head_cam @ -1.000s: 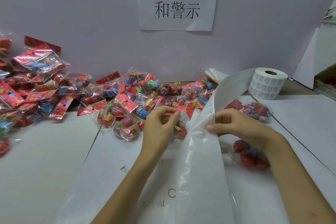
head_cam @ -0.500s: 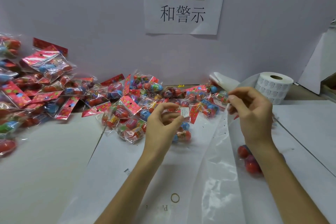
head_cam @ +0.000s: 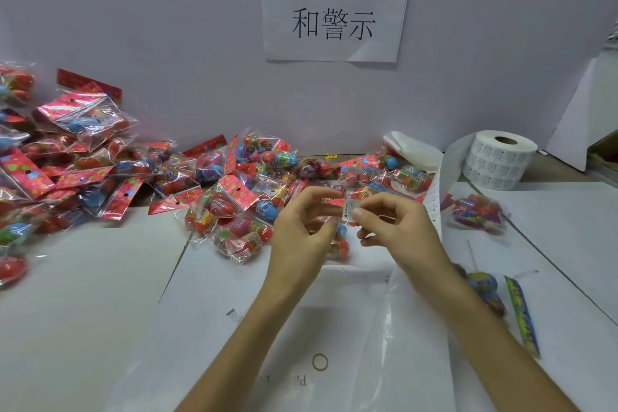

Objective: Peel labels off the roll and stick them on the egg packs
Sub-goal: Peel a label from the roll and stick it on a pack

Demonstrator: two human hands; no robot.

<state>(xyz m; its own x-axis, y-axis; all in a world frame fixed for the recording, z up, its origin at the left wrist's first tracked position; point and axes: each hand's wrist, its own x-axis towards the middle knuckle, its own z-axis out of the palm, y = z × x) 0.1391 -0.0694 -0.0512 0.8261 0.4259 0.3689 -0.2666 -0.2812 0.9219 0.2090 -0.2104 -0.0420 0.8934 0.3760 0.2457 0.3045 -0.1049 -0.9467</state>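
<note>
So the label [head_cam: 349, 211] is right at the red header of the egg pack [head_cam: 339, 246], held up just above the desk [head_cam: 83, 294], dead centre between both hands. Looks to me like the sticking step: peeled, lined up, about to go on.

The right hand [head_cam: 398, 227] has its fingers [head_cam: 358, 213] pinched together on the label's edge, the rest loosely curled. The left hand [head_cam: 301, 231] has its fingers wrapped round the top of the pack, steadying it. Can't tell if the label is touching the header yet.

Next move, I'd guess: lay it flat and rub it down without creasing, since that crinkly bag will flex.

The roll [head_cam: 498, 157] sits back right, its backing strip [head_cam: 438, 197] trailing toward the hands. A big unsorted pile [head_cam: 234, 184] lies behind and to the left.
</note>
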